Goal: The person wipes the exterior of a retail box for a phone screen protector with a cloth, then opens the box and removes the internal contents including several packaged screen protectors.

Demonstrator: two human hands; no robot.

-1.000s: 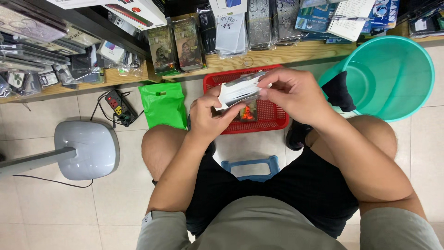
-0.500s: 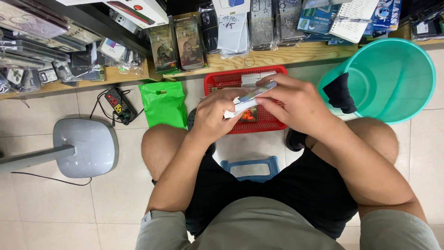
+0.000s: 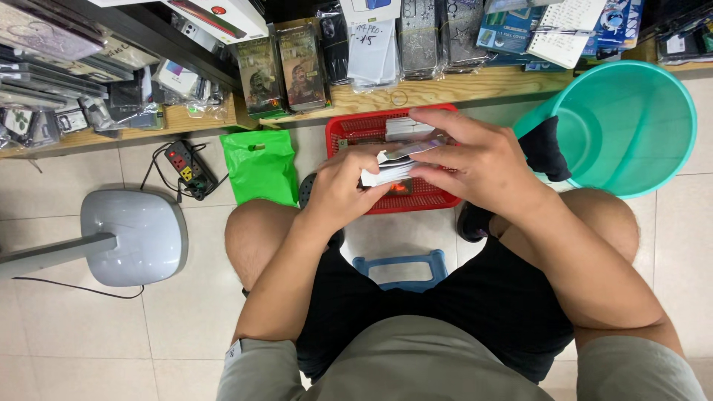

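Head view, looking straight down on a seated person, starting at nine o'clock: a grey fan base (image 3: 134,236) stands on the tiled floor with its pole running off the edge, well clear of the knees. Toward eleven o'clock a black power strip (image 3: 188,167) lies against the foot of the wooden shelf (image 3: 445,90), close to where cords can reach it, and just beside it a green plastic bag (image 3: 260,167) lies flat on the floor.

At the centre the left hand (image 3: 338,194) grips a thin stack of small white packets (image 3: 386,172) from below, fingers curled around its near end so the stack stays level above the lap. The right hand (image 3: 479,160) comes over the top at one o'clock, fingers pinched on the stack's upper edge, likely to steady or sort it; what the packets contain is too small to tell. Both hands hold the stack right above a red basket (image 3: 349,134) set on the floor at twelve o'clock, so anything can drop straight in. A blue stool (image 3: 401,261) shows between the thighs.

At two o'clock a teal bucket (image 3: 653,126) tilts toward the person, a black cloth (image 3: 546,148) hanging over its rim, within easy reach of the right arm.
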